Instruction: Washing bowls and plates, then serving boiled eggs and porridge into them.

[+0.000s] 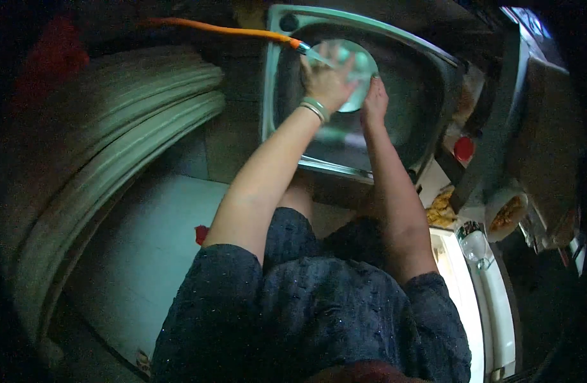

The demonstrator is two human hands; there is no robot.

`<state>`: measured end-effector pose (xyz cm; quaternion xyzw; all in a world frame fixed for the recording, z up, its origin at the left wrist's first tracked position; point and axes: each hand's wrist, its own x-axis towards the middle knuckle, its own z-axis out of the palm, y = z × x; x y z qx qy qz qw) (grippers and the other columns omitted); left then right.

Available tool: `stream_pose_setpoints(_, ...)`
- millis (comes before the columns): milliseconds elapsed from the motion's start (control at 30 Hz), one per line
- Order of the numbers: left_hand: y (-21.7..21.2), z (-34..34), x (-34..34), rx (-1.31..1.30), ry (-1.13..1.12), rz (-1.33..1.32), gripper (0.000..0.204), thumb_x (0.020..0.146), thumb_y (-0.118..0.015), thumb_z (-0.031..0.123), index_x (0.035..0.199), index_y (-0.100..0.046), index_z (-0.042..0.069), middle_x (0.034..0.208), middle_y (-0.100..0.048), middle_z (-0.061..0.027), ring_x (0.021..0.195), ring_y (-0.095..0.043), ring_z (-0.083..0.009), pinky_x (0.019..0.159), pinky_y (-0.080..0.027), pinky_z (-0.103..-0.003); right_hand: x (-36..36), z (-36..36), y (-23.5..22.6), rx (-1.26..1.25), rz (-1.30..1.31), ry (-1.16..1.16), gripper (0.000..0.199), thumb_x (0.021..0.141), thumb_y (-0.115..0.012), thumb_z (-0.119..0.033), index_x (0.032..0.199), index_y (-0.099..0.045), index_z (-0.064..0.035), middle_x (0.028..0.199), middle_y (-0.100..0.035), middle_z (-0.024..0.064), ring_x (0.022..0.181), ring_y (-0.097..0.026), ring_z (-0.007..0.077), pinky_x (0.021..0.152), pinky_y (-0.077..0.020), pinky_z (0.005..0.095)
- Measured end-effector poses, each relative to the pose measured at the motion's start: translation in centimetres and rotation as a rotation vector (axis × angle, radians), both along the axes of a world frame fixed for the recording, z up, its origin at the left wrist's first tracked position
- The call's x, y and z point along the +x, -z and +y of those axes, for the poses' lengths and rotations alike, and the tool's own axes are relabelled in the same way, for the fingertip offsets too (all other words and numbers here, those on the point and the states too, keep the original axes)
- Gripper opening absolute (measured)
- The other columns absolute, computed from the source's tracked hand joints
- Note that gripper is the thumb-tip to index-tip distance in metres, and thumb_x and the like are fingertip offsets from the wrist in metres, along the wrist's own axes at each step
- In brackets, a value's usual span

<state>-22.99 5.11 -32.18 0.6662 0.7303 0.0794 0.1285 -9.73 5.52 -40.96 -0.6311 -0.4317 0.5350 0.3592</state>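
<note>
- Count first: two bare hands, one round pale plate (365, 62), one metal sink (415, 96), one orange hose (236, 30). Just the one plate that can be made out in there, fwiw.
- Left wrist has two rings on it: a pale green bangle (318, 102) plus a thinner band right next to it.
- The left hand (330, 82) is pretty blurry, but it's basically flat with the fingers spread wide over the plate's face. It's not wrapped around anything. Looks like it's touching the plate, though the blur makes the exact contact hard to call.
- The right hand (375, 105) is the one doing the holding: it's closed on the plate's right edge, with a fingertip showing near the rim.
- So the plate sits under the left palm and just left of the right hand's grip, over the upper left part of the sink. Can't tell if its underside touches the sink.
- The hose comes in from the left, and its metal end points at the plate, close to the left fingers. A pale streak of water runs off it.
- Off to the right of the sink there's one round red thing (463, 149).
</note>
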Motion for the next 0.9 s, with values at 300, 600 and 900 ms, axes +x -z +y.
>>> stream_pose_setpoints(300, -7.3, -1.4, -4.8, 0.451, 0.231, -0.407, 0.030, 0.076, -0.062, 0.020, 0.104, -0.059, 0.010, 0.096, -0.057, -0.0076, 0.087, -0.054, -0.0258, 0.075, -0.044, -0.037, 0.0, 0.4, -2.1, -0.009, 0.050, 0.030, 0.039, 0.094, -0.036, -0.027, 0.107, -0.054, 0.0049, 0.104, -0.059, 0.0154, 0.097, -0.055, 0.0223, 0.084, -0.0415, 0.0323)
stream_pose_setpoints(600, -11.5, 7.9, -34.2, 0.234, -0.726, 0.623, 0.065, 0.090, -0.042, 0.039, 0.137, -0.019, 0.002, 0.109, -0.057, -0.0205, 0.095, -0.056, -0.0298, 0.084, -0.042, -0.043, 2.0, -0.2, -2.6, -0.017, -0.082, -0.036, 0.042, 0.094, -0.040, -0.033, 0.110, -0.053, 0.0032, 0.101, -0.058, 0.0089, 0.090, -0.053, 0.0154, 0.078, -0.0422, 0.0284)
stream_pose_setpoints(900, -11.1, 10.8, -39.4, -0.045, -0.492, 0.374, 0.059, 0.087, -0.048, 0.040, 0.130, -0.030, 0.003, 0.111, -0.055, -0.0193, 0.101, -0.053, -0.0303, 0.086, -0.041, -0.042, 3.8, -1.4, -7.9, -0.072, 0.078, 0.092, 0.046, 0.093, -0.038, -0.037, 0.108, -0.054, 0.0036, 0.098, -0.059, 0.0119, 0.088, -0.054, 0.0168, 0.079, -0.0419, 0.0296)
